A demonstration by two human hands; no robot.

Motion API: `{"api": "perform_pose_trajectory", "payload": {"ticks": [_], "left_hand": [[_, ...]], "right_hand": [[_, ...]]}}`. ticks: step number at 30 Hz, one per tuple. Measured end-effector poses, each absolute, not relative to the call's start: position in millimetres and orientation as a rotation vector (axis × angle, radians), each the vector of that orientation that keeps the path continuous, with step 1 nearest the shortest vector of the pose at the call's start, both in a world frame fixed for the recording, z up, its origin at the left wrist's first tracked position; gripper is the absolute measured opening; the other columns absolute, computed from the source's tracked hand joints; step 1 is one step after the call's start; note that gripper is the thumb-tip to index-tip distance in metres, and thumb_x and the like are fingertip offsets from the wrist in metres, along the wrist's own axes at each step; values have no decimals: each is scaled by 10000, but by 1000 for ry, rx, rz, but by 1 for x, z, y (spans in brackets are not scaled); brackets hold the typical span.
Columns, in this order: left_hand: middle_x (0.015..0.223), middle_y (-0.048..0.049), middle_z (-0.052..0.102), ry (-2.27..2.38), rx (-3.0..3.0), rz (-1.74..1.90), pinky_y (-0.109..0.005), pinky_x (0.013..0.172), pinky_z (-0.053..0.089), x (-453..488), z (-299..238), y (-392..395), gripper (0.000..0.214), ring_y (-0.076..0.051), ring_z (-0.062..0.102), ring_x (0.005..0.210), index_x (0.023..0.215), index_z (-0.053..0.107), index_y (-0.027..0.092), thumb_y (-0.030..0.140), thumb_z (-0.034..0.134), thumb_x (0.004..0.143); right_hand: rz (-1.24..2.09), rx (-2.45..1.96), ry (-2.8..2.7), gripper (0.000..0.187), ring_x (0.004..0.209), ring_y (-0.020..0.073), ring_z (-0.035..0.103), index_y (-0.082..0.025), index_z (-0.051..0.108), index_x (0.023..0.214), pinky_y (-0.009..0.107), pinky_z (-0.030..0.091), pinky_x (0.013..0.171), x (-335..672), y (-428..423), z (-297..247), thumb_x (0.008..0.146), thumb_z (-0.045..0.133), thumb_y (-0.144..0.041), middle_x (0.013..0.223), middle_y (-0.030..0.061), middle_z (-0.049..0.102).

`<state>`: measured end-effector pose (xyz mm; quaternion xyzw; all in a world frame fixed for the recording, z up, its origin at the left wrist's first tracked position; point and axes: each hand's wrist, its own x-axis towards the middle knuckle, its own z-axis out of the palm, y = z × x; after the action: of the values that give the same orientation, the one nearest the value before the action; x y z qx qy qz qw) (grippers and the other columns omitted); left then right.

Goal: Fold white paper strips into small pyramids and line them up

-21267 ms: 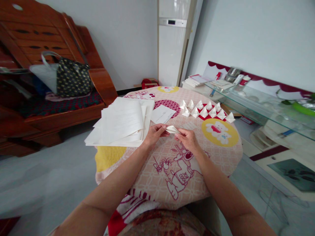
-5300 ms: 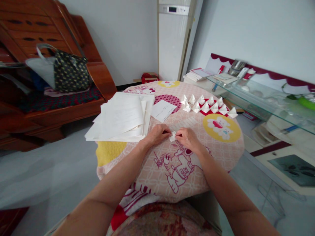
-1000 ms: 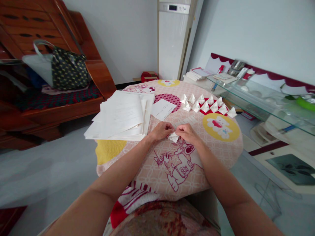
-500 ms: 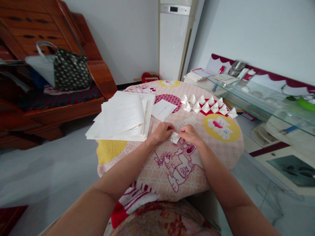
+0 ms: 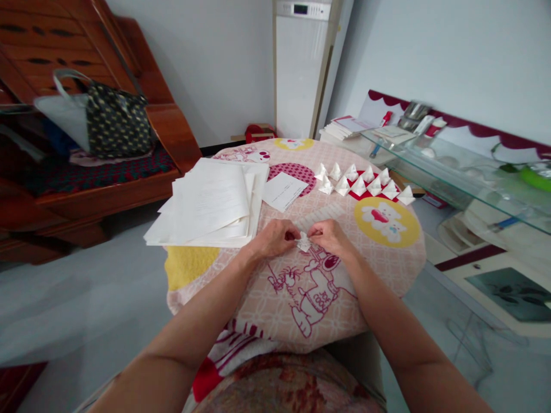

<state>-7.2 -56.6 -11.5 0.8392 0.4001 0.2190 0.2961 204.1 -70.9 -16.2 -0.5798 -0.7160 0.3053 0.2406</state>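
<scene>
Between my hands is a small folded piece of white paper (image 5: 303, 243), low over the cloth-covered round table (image 5: 275, 304). My left hand (image 5: 278, 236) pinches its left side, and my right hand (image 5: 328, 234) pinches its right side. Its exact folds are too small to make out. Beyond my right hand stand several folded white paper shapes (image 5: 359, 184) with pointed tops, set in two rows. A loose printed sheet (image 5: 284, 191) lies past my left hand, beside a stack of white paper (image 5: 210, 201) at the table's left.
A glass-topped cabinet (image 5: 465, 178) with books (image 5: 344, 127) and metal containers stands to the right. At the far left, a wooden bench (image 5: 167, 126) holds a dark patterned bag (image 5: 116, 120). A tall white appliance (image 5: 299, 74) stands behind the table.
The folded paper between my fingers has changed shape, from a flatter diamond to a more crumpled-looking form. My left hand sits slightly lower. The camera view has shifted a little.
</scene>
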Motion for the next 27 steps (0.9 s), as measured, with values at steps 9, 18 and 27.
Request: {"api": "perform_pose_trajectory", "payload": {"ticks": [9,18,27], "left_hand": [[804,-47,701,1093,2357,570,-240,722,468,-1,-12,-61,90,-143,633,750,788,764,149,133,675,789],[823,-58,744,1249,2321,482,-241,695,455,0,-13,-57,182,-151,643,735,842,799,148,185,621,826],[825,-92,764,1564,2290,231,-293,715,469,10,-9,-55,285,-206,667,777,891,814,162,321,580,861]], "right_hand": [[944,-1472,-2127,111,544,118,538,-142,798,754,223,328,502,213,-80,1,736,690,-120,552,-14,614],[805,-1569,-2069,127,536,111,517,-147,736,692,226,330,517,206,-76,-9,798,677,-186,564,-12,613],[725,-1873,-2043,167,550,129,554,-156,713,673,236,330,522,192,-73,1,822,701,-230,550,3,619]]}}
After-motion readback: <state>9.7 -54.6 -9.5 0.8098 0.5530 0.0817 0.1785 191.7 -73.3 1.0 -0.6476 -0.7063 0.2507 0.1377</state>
